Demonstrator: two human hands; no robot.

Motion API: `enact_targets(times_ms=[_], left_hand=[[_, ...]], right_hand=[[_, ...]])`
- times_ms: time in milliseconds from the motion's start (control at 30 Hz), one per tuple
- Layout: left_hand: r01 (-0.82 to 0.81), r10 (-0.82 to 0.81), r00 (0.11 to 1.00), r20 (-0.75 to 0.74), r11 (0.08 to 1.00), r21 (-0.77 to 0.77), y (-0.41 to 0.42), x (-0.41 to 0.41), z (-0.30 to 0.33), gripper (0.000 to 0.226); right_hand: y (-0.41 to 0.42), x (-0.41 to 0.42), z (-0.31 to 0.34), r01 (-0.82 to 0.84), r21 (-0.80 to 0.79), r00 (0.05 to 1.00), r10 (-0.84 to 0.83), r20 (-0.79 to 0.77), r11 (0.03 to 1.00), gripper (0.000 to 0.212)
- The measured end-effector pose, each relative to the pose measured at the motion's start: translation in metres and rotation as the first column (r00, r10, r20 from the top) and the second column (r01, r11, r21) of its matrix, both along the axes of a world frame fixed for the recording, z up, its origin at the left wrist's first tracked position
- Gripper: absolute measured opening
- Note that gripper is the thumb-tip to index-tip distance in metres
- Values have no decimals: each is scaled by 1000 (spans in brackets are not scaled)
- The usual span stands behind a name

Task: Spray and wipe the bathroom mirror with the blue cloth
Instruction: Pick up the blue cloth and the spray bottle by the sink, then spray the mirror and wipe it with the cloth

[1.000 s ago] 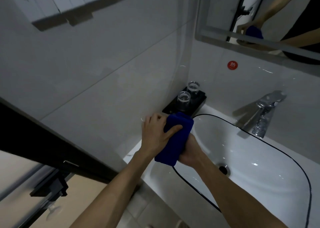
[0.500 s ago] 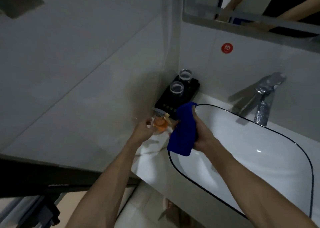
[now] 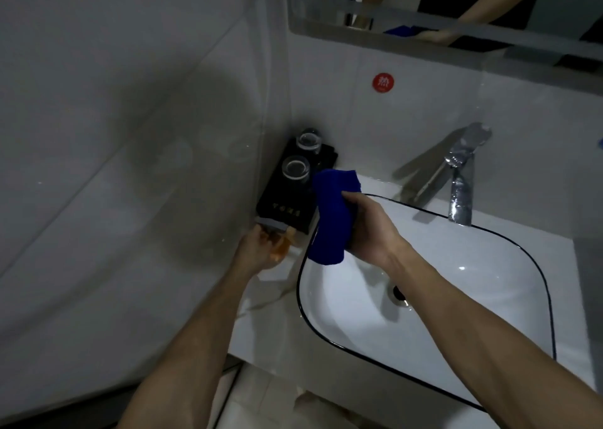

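My right hand (image 3: 368, 229) grips the folded blue cloth (image 3: 331, 215) over the left rim of the white sink (image 3: 509, 298). My left hand (image 3: 257, 249) is curled round an orange spray bottle (image 3: 282, 244) on the counter, just in front of the black tray; most of the bottle is hidden by the hand. The mirror (image 3: 456, 1) hangs on the wall above the sink, with only its lower edge in view, reflecting my arms and the cloth.
A black tray (image 3: 287, 211) with two upturned glasses (image 3: 295, 169) sits in the corner against the glass partition (image 3: 130, 167). A chrome faucet (image 3: 461, 180) stands behind the basin. A red round sticker (image 3: 382, 82) is on the wall tile.
My left hand left the cloth and went down to the orange bottle on the counter. My right hand now holds the cloth alone. The view tilted down.
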State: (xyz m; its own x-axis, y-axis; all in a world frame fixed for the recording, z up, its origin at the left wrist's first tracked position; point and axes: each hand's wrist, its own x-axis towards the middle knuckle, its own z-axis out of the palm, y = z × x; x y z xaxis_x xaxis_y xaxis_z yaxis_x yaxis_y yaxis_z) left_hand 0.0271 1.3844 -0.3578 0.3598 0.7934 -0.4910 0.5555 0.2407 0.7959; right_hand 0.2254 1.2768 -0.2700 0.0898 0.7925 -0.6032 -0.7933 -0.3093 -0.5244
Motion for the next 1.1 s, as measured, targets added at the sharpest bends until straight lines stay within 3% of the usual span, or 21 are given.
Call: enact_targets(times_ms=[67, 233, 433, 533, 667, 767, 967, 1100], left_hand=[[-27, 26, 999, 19, 995, 100, 1, -5, -2, 30], [-155, 120, 971, 208, 974, 163, -1, 8, 37, 14], [-200, 62, 909, 412, 933, 300, -20, 41, 110, 29], [-209, -1, 868, 497, 906, 367, -39, 67, 157, 22], [-145, -147, 821, 551, 881, 450, -68, 103, 215, 54], [-114, -210, 776, 594, 880, 460, -90, 134, 257, 56], [-128, -251, 675, 693, 886, 445, -122, 200, 354, 47], [-113, -309, 590, 746, 883, 455, -143, 241, 419, 46]], right_hand=[[0, 5, 6, 12, 8, 998, -12, 56, 1000, 47], [-4, 22, 23, 58, 62, 974, -70, 217, 996, 50], [-22, 45, 68, 63, 254, 895, -167, 414, 965, 48], [-42, 65, 101, 29, 328, 846, -198, 495, 944, 42], [-71, 96, 150, -4, 402, 757, -260, 599, 916, 32], [-93, 123, 190, 22, 492, 704, -363, 610, 870, 35], [-141, 187, 284, -16, 587, 365, -542, 757, 810, 30], [-176, 228, 344, -42, 633, 76, -629, 774, 773, 30]])
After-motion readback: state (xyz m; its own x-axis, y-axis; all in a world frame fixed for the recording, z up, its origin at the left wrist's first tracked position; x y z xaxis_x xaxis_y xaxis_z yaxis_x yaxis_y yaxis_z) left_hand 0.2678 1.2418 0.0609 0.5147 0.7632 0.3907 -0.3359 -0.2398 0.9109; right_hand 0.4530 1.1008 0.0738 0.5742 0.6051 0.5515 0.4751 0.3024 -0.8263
